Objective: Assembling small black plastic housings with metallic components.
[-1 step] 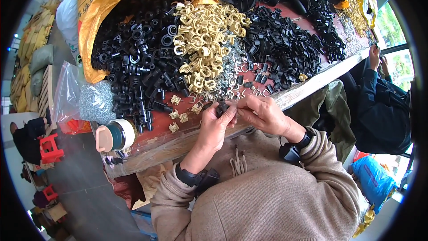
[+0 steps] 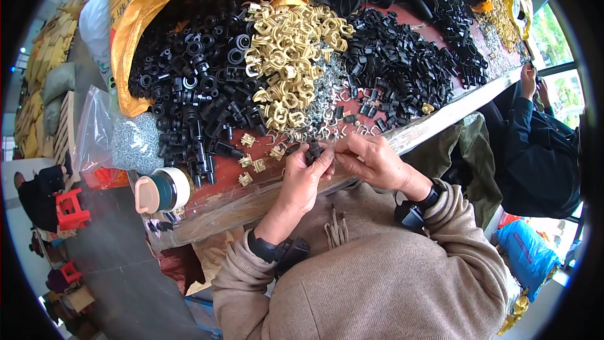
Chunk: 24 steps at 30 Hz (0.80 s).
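Clear bag full of silvery parts here, just nearer than the orange sack with its green lettering, black fittings at its mouth. Right of that sack, the left hand grips a black connector; the right hand curls beside it, its hold I can't tell.

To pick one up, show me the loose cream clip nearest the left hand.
The loose cream clip just left of the left hand; the others lie farther away.

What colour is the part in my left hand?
The part in your left hand is black, seen best in the head view.
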{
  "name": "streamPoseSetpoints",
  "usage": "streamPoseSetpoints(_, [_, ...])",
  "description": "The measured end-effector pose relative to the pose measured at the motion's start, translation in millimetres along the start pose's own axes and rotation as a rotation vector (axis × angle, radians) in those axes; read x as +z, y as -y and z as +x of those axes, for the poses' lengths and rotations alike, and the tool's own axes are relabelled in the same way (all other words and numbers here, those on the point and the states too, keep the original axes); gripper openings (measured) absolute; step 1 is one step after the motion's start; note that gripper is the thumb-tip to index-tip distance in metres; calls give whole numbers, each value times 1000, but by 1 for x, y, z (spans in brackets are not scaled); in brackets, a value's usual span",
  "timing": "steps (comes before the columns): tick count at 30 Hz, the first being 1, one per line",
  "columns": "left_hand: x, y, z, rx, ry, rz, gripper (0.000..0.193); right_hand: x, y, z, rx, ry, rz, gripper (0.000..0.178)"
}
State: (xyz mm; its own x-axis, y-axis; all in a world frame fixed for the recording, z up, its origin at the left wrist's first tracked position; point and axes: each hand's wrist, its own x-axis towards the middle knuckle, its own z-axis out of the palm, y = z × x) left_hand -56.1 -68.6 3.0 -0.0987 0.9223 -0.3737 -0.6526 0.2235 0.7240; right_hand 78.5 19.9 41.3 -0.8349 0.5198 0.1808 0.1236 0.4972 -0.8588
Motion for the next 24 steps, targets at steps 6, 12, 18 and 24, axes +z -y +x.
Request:
streamPoseSetpoints(6, [-3, 2, -2, -77, 20, -38, 11, -2, -3, -4, 30, 82, -35, 20])
streamPoseSetpoints(12, [0, -10, -7, -172, 122, -224, 21, -3, -5, -3, 21, 53, -103, 13])
streamPoseSetpoints(18, [-6, -8, -13, -177, 116, -253, 35, -4, 2, -2, -99, 29, -250, 14])
streamPoseSetpoints(24, [-17, 2, -17, -165, 150, -133, 36, 3, 1, -3, -230, 15, -401, 18])
